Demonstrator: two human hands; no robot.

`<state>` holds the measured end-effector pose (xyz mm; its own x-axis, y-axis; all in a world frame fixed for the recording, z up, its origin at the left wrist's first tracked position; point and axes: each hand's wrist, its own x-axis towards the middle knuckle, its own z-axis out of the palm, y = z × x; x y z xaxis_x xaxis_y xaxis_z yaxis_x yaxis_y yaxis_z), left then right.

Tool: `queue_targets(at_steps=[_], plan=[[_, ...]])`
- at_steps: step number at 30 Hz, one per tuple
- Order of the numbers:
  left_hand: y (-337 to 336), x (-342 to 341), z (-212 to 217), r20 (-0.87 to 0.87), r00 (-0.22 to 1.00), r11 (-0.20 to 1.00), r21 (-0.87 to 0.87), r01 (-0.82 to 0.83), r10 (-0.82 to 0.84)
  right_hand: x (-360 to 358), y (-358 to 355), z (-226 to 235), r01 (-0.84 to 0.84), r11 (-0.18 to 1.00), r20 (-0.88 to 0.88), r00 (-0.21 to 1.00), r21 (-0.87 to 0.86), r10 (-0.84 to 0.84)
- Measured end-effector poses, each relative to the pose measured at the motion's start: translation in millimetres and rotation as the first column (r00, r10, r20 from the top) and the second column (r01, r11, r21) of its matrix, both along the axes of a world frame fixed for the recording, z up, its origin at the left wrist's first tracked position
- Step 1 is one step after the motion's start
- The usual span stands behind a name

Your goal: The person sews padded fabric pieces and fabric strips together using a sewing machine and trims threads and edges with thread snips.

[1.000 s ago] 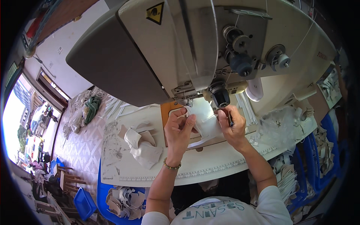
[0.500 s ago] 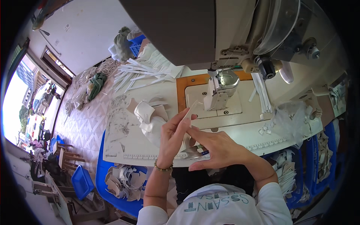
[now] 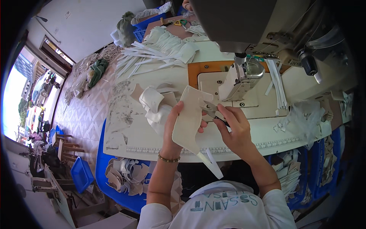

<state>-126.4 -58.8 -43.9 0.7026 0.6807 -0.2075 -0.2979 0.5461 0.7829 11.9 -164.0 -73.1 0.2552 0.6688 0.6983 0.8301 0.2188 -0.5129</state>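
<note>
My left hand (image 3: 170, 131) is closed on a flat, cream-white cut piece (image 3: 187, 124), held up over the table's front part. A narrow white strip (image 3: 212, 165) trails from the piece's lower end past the table edge. In my right hand (image 3: 238, 131) is a pair of thread snips (image 3: 209, 107), its metal blades against the piece's right edge. Part of the handles is covered by my fingers. Beyond both hands stands the sewing machine's post (image 3: 236, 82). A small stack of white curved pieces (image 3: 152, 101) lies left of my left hand.
The dark machine head (image 3: 236, 23) overhangs the table at top right. White strips and pieces (image 3: 152, 53) heap up at the back left. More strips (image 3: 277, 86) and a clear plastic bag (image 3: 305, 118) lie right. Blue bins (image 3: 101, 168) hold cut pieces below the table.
The cut piece has turned from edge-on to face up. My right hand has come up and right, bringing the snips from beneath to the piece's edge. The view has shifted slightly.
</note>
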Motion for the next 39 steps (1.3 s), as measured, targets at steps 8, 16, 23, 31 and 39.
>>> queue_targets(at_steps=[8,16,23,31,39], plan=[[-2.1,5.5,-9.2,-0.031,1.000,1.000,0.026,0.005,-0.004,1.1,8.3,-6.2,0.191,0.974,0.188,0.959,0.122,-0.212],[-2.6,7.0,-6.7,0.023,0.996,0.996,0.006,0.084,-0.084,5.4,11.8,-14.8,0.092,0.989,0.121,0.987,0.120,-0.106],[3.5,10.9,-11.9,0.103,0.983,0.978,-0.126,0.164,-0.152,17.3,4.9,-13.2,-0.319,0.892,-0.905,0.175,0.322,0.389],[-6.4,13.5,-9.2,0.054,0.998,0.999,-0.027,0.042,-0.040,5.1,-4.9,-11.6,0.045,0.999,-0.130,0.991,0.006,-0.044],[-10.4,18.6,-12.1,0.021,0.997,0.997,-0.027,0.070,-0.069,5.1,2.4,-17.6,0.038,0.999,-0.126,0.991,0.026,-0.034]])
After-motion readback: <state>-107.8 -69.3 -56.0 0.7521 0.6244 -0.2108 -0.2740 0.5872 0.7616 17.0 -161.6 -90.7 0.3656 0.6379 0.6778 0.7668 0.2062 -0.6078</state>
